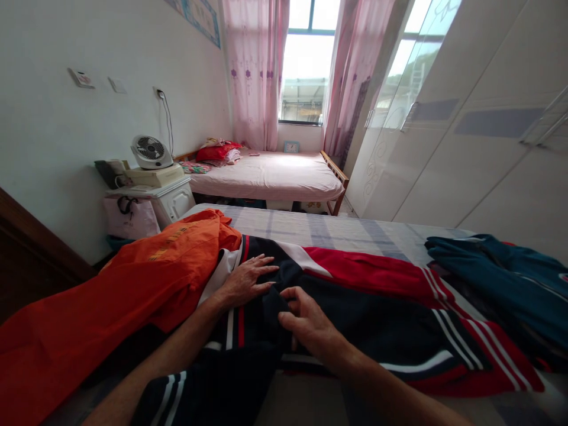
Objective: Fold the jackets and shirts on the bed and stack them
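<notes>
A navy, red and white track jacket [364, 310] lies spread over the bed in front of me, with white stripes along its right-hand edges. My left hand [251, 279] rests flat on its navy cloth, fingers spread. Just to the right, my right hand [306, 319] has its thumb and fingers curled on a raised fold of the same cloth. Part of the jacket with two white stripes hangs toward me at the lower left. Beside my left forearm lies an orange garment [177, 254], partly next to the jacket's white edge.
Dark teal clothing [501, 278] lies at the right on the checked bedsheet [346, 236]. Beyond are a second bed [275, 171] and a cabinet [173, 198] carrying a fan [151, 151]. A white wardrobe [444, 165] lines the right side.
</notes>
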A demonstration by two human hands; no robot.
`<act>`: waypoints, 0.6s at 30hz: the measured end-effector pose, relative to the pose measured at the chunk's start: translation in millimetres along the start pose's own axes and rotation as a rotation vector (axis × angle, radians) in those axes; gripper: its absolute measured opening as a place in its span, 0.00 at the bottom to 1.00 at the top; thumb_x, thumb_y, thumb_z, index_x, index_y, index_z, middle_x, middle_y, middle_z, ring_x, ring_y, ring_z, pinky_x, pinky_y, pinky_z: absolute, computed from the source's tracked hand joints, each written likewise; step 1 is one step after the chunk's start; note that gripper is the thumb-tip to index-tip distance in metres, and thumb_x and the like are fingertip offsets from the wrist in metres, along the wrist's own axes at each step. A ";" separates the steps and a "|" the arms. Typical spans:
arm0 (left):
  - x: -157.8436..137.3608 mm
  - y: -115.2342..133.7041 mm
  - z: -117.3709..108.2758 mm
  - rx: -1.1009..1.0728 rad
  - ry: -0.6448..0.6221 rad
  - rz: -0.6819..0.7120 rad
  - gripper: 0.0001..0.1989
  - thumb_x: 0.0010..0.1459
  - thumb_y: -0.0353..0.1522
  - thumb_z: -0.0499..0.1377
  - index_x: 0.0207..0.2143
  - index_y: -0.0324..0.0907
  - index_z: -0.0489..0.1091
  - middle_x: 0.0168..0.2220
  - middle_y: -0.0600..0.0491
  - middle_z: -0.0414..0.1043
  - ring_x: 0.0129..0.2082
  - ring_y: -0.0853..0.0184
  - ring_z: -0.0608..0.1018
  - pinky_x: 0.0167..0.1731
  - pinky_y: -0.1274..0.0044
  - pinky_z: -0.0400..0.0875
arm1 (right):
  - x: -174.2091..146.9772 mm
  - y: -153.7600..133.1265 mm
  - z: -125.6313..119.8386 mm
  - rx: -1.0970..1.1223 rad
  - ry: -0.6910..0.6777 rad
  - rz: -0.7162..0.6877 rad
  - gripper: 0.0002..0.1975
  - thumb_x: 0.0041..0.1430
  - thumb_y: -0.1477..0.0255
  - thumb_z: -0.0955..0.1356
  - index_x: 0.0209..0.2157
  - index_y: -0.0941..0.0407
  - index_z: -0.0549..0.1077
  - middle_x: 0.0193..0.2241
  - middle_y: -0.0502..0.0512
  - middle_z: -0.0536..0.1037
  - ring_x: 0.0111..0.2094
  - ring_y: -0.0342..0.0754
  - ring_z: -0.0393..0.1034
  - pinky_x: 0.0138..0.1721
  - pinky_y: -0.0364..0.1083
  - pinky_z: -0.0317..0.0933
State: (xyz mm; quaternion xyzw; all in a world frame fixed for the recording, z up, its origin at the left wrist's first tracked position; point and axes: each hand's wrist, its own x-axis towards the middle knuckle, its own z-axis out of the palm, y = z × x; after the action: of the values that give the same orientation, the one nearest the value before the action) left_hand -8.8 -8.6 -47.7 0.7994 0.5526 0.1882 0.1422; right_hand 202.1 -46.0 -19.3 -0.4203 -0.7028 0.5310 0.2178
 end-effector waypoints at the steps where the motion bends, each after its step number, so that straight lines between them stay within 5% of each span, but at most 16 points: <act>1: -0.1 0.1 0.4 -0.001 0.004 -0.003 0.24 0.57 0.43 0.55 0.54 0.47 0.67 0.62 0.50 0.59 0.63 0.55 0.57 0.60 0.61 0.52 | -7.0 -3.4 -1.6 -0.150 0.048 -0.040 0.16 0.53 0.75 0.62 0.46 0.57 0.62 0.28 0.51 0.72 0.25 0.44 0.68 0.26 0.44 0.64; 5: 0.0 -1.9 3.3 0.002 0.007 0.000 0.26 0.56 0.47 0.54 0.55 0.48 0.66 0.62 0.50 0.58 0.63 0.55 0.57 0.60 0.61 0.51 | -39.0 -12.0 3.1 -0.719 0.148 -0.492 0.21 0.53 0.75 0.65 0.50 0.55 0.64 0.47 0.61 0.72 0.49 0.55 0.65 0.49 0.54 0.58; 9: 0.6 -4.3 5.3 0.023 0.008 -0.002 0.27 0.56 0.48 0.54 0.55 0.47 0.66 0.62 0.50 0.58 0.63 0.56 0.57 0.61 0.62 0.51 | -52.0 1.6 45.8 -0.828 -0.080 -0.980 0.18 0.63 0.68 0.60 0.54 0.55 0.60 0.48 0.56 0.73 0.48 0.47 0.65 0.46 0.47 0.61; 11: 0.9 -4.5 5.5 0.031 0.002 -0.004 0.27 0.57 0.48 0.53 0.55 0.47 0.66 0.62 0.50 0.58 0.63 0.56 0.57 0.60 0.62 0.52 | -47.8 13.6 73.6 -0.913 -0.066 -0.973 0.16 0.65 0.69 0.57 0.52 0.58 0.61 0.40 0.54 0.76 0.38 0.46 0.69 0.36 0.46 0.64; 15: 0.8 -2.4 4.2 0.038 -0.008 0.005 0.27 0.57 0.48 0.52 0.55 0.46 0.66 0.62 0.50 0.57 0.63 0.56 0.56 0.60 0.63 0.52 | -32.9 16.2 102.3 -0.984 -0.153 -0.932 0.09 0.62 0.68 0.60 0.34 0.56 0.69 0.25 0.50 0.73 0.24 0.45 0.67 0.20 0.43 0.58; 18: -1.6 1.2 1.1 -0.003 0.015 -0.001 0.27 0.58 0.48 0.51 0.56 0.46 0.65 0.62 0.50 0.59 0.63 0.57 0.58 0.60 0.63 0.53 | -28.0 -17.9 83.6 -0.592 -0.113 -0.796 0.06 0.55 0.68 0.65 0.31 0.56 0.69 0.27 0.49 0.74 0.26 0.44 0.69 0.22 0.41 0.59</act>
State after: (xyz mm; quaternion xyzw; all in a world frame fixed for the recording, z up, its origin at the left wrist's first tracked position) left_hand -7.8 -10.5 -48.3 0.7975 0.5536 0.1951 0.1394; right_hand 148.2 -117.7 -27.3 -0.1339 -0.9399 0.2063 0.2367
